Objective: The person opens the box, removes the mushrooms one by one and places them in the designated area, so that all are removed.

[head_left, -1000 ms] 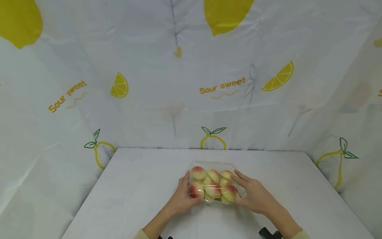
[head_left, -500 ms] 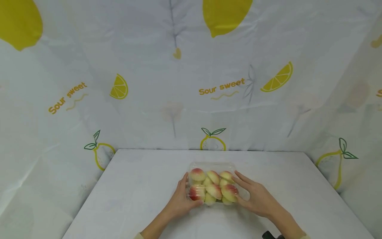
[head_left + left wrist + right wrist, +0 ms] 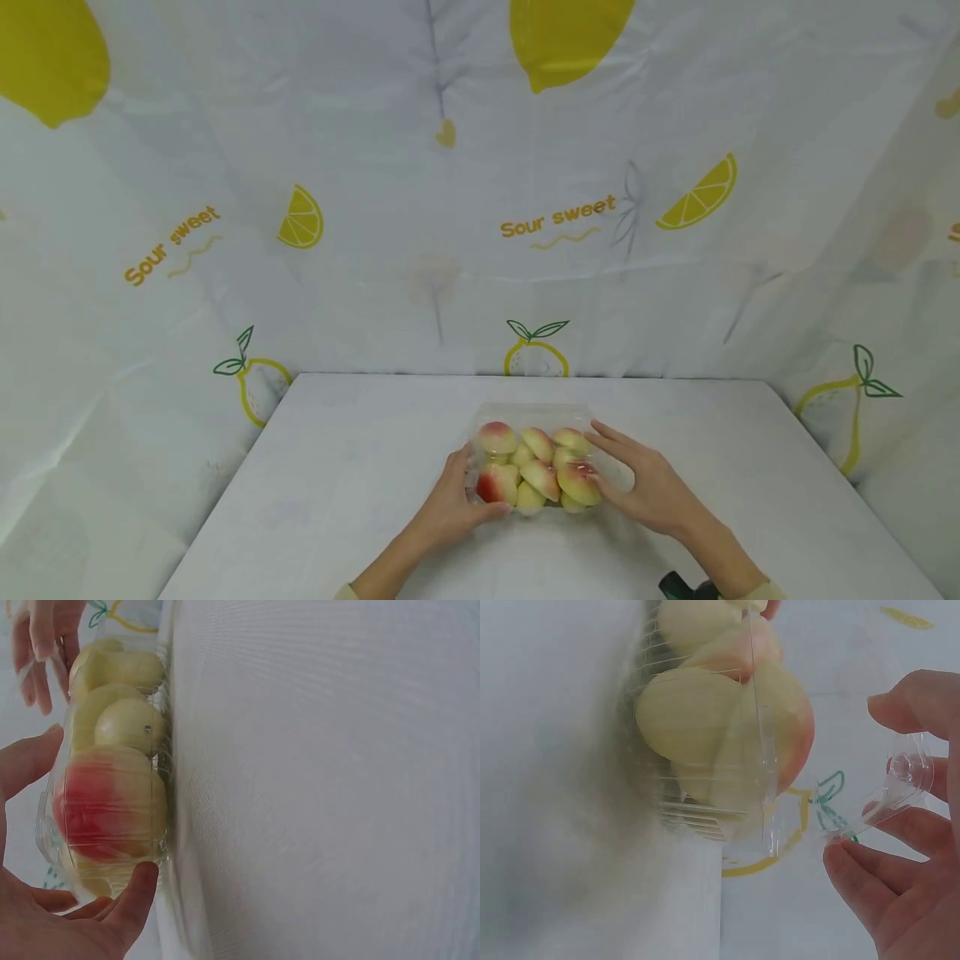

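A clear plastic clamshell box (image 3: 536, 411) of red-and-yellow peaches (image 3: 538, 478) sits on the table. My left hand (image 3: 450, 504) holds the box's left end. In the left wrist view, its fingers (image 3: 135, 904) lie low against that end and its thumb (image 3: 30, 761) is up by the lid's rim. On the right side, my right hand (image 3: 648, 492) holds the lid's corner (image 3: 904, 766) between thumb and fingers. That corner stands raised, apart from the base's rim (image 3: 769, 772). Part of the left-end peaches is hidden behind my left fingers.
The white table (image 3: 337, 467) runs back to a pale curtain (image 3: 375, 292) printed with lemons. Curtain also hangs along both sides. A black device (image 3: 678, 586) shows by my right wrist.
My right hand has shifted slightly to the right and up with the lid's edge. The left fingertips have slid a little toward me along the box's left end. The box stays in place.
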`<state>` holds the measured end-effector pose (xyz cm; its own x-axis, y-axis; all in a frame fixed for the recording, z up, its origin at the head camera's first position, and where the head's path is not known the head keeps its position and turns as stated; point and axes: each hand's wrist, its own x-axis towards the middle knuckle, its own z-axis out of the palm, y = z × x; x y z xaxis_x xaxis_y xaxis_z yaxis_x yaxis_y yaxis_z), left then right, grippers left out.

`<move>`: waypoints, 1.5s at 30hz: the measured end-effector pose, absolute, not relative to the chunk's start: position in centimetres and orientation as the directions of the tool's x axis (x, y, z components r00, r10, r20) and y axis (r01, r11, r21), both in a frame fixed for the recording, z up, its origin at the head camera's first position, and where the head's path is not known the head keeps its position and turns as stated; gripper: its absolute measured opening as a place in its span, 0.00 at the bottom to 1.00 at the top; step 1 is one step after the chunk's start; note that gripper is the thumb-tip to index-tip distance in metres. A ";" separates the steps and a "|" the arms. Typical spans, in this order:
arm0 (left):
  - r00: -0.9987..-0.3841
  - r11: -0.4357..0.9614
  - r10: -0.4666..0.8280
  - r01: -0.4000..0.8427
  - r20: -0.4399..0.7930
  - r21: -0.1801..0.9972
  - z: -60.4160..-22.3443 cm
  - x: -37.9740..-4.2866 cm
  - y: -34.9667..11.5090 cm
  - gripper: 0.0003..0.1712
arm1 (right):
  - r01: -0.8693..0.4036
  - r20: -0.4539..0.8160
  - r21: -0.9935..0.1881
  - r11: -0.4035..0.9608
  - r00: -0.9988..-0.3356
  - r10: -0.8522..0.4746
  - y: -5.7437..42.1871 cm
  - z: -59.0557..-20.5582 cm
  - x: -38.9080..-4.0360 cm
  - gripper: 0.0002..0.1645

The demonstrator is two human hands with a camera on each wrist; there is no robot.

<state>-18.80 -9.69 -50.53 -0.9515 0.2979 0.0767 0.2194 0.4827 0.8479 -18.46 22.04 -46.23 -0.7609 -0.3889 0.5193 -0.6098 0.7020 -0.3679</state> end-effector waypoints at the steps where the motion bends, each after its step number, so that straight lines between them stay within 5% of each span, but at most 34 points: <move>1: -0.951 0.490 0.300 0.224 0.078 0.842 -50.5 -18.8 -9.7 0.63 | -0.615 0.524 -0.374 0.694 -0.758 -0.390 22.1 -46.2 -18.6 0.32; 14: -0.947 0.528 0.318 0.214 0.043 0.822 -50.2 -19.3 -9.9 0.59 | -0.672 0.595 -0.449 0.589 -0.717 -0.363 22.5 -45.2 -20.0 0.32; 45: -0.935 0.462 0.350 0.216 0.047 0.860 -50.5 -19.3 -10.2 0.61 | -0.486 0.523 -0.705 0.516 -0.848 -0.085 22.4 -44.3 -23.6 0.20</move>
